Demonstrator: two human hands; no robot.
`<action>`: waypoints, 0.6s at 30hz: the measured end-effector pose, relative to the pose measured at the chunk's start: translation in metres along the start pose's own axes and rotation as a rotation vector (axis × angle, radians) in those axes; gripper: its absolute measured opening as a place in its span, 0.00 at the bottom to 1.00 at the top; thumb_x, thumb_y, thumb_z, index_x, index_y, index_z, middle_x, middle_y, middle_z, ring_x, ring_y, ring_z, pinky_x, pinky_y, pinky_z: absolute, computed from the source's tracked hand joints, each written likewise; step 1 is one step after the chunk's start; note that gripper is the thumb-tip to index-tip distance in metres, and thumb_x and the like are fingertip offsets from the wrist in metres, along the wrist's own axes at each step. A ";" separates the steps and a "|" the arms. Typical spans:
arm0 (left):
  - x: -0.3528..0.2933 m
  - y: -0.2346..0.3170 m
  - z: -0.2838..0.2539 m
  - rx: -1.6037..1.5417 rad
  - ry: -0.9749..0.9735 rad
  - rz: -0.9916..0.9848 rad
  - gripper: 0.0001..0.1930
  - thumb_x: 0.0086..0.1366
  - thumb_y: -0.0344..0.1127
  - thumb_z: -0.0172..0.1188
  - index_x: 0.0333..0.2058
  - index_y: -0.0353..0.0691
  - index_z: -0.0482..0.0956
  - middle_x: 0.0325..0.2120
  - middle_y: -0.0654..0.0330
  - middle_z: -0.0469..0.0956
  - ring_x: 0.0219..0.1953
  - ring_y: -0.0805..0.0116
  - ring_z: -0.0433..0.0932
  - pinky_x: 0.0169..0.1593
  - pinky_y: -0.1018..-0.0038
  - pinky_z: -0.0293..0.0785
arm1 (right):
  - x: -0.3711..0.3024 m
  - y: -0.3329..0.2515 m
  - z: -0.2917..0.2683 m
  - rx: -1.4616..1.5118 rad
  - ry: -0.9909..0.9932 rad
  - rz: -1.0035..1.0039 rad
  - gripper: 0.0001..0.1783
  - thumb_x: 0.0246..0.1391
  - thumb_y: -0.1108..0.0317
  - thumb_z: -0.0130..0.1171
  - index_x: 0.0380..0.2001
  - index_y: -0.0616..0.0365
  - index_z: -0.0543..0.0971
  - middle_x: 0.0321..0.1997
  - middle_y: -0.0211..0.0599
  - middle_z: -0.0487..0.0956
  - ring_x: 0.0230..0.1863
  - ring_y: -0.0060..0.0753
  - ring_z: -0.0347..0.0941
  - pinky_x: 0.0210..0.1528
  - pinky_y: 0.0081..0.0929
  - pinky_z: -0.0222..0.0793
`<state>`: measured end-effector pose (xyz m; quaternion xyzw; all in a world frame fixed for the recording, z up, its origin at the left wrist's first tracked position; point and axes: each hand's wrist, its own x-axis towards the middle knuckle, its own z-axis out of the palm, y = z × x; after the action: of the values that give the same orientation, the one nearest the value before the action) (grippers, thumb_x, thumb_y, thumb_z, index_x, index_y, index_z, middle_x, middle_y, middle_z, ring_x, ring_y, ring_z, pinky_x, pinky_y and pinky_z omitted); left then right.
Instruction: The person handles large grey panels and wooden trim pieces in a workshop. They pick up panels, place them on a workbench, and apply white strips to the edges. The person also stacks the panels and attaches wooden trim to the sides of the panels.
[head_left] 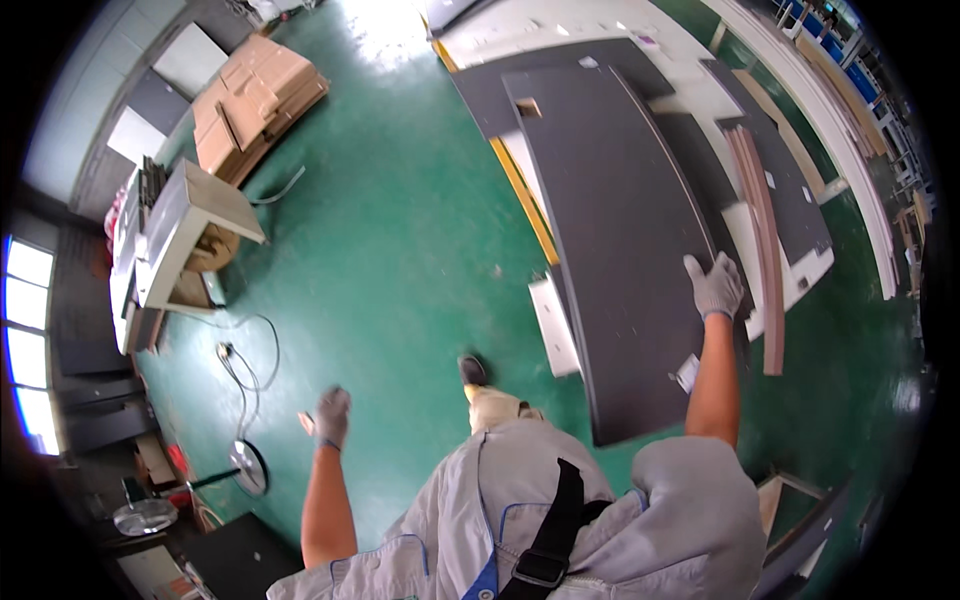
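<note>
My right hand (717, 287), in a light grey work glove, rests on a large dark grey panel (622, 230) near its right edge. Its thumb and fingers are spread. The panel has a small rectangular cutout close to its far end and lies over other dark and white boards. A small white piece (687, 373) is on it near my right forearm. Out to the left, over the green floor, hangs my left hand (332, 415), gloved and smeared by motion. A small tan piece (306, 422) shows beside it; I cannot tell whether they touch.
Brown strips (760, 240) lie right of the panel. A yellow-edged support (525, 200) shows under the boards. At left stand a machine table (215, 205), a cardboard stack (255, 100) and a round-based stand (248, 468). A cable (275, 345) loops over the floor.
</note>
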<state>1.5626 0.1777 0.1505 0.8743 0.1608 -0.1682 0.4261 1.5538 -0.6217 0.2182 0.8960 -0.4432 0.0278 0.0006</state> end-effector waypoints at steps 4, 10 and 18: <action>0.012 -0.132 0.001 1.064 -0.558 0.022 0.12 0.69 0.46 0.59 0.46 0.49 0.81 0.47 0.54 0.83 0.51 0.51 0.81 0.53 0.58 0.78 | 0.019 -0.092 0.022 -0.150 0.026 0.089 0.39 0.69 0.38 0.47 0.70 0.56 0.66 0.76 0.47 0.63 0.77 0.54 0.55 0.75 0.56 0.52; 0.139 -0.085 -0.019 0.811 -0.540 -0.337 0.15 0.70 0.47 0.56 0.49 0.50 0.82 0.50 0.54 0.83 0.53 0.52 0.81 0.55 0.58 0.79 | 0.058 -0.218 0.042 -0.173 -0.076 0.198 0.40 0.72 0.40 0.39 0.75 0.57 0.59 0.80 0.48 0.56 0.80 0.53 0.48 0.79 0.55 0.44; 0.551 0.042 -0.062 1.357 -0.550 0.119 0.19 0.71 0.48 0.51 0.54 0.51 0.84 0.55 0.54 0.83 0.56 0.53 0.83 0.56 0.57 0.79 | 0.106 -0.346 0.044 -0.092 -0.121 0.287 0.40 0.72 0.43 0.40 0.76 0.60 0.56 0.81 0.51 0.52 0.82 0.55 0.44 0.81 0.53 0.39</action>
<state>2.0814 0.2787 -0.0220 0.8791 -0.1393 -0.4207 -0.1754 1.8951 -0.4967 0.1882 0.8226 -0.5666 -0.0468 0.0109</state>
